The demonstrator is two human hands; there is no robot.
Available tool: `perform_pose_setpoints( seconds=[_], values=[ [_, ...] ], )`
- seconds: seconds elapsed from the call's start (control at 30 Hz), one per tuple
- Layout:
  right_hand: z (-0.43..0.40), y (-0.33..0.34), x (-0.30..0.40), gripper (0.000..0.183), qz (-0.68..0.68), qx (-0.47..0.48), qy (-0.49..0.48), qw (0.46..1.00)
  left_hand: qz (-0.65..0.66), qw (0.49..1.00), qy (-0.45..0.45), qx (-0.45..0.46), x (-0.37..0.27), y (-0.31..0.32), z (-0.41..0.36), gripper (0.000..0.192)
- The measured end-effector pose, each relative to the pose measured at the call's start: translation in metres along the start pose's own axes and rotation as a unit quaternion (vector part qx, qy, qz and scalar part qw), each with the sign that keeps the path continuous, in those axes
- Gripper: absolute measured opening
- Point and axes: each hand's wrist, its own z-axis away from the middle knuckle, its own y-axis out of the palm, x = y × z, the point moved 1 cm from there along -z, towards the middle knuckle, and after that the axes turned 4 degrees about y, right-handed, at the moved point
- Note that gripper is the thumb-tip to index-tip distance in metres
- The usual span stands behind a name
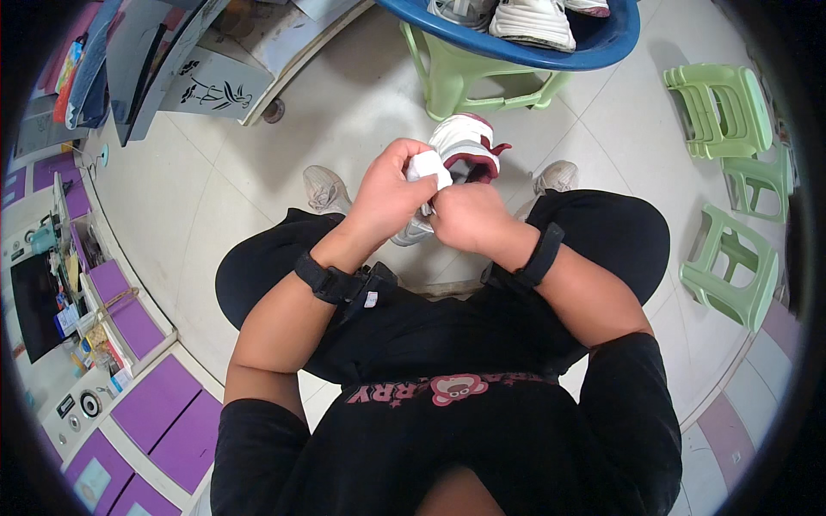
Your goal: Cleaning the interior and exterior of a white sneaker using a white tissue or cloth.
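A crumpled white wad (428,169), tissue or cloth, is pinched between the thumb and fingers of my left hand (395,190). Beside it, my right hand (474,216) is curled with its knuckles up, close against the wad; its fingertips are hidden, so what it grips cannot be seen. Just beyond both hands is a white sneaker (452,133) with dark red lining and a red heel tab, its opening facing me. A grey and white shoe part (414,232) shows below my hands, mostly covered by them; whether it belongs to a second shoe is unclear.
A blue basin (600,55) holding several shoes (532,24) rests on a green plastic stool (452,80) ahead. More green stools (732,267) stand at right, some stacked (723,109). A wheeled table (310,39) is at upper left, purple-fronted cabinets (158,403) at left.
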Motion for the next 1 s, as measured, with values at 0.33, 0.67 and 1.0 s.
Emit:
perform_pose_setpoints(
  seconds=[0.33, 0.67, 1.0],
  values=[
    [-0.003, -0.006, -0.004, 0.032, -0.181, -0.067, 0.005, 0.981, 0.340, 0.936, -0.038, -0.080, -0.019, -0.014, -0.001, 0.036],
    [-0.001, -0.007, -0.005, 0.033, -0.202, -0.053, 0.015, 0.978, 0.374, 0.926, -0.049, -0.019, -0.033, -0.008, 0.004, 0.041],
    [0.000, -0.002, -0.001, 0.033, -0.174, -0.042, 0.012, 0.984, 0.370, 0.927, -0.036, -0.057, -0.032, -0.010, 0.003, 0.049]
  ],
)
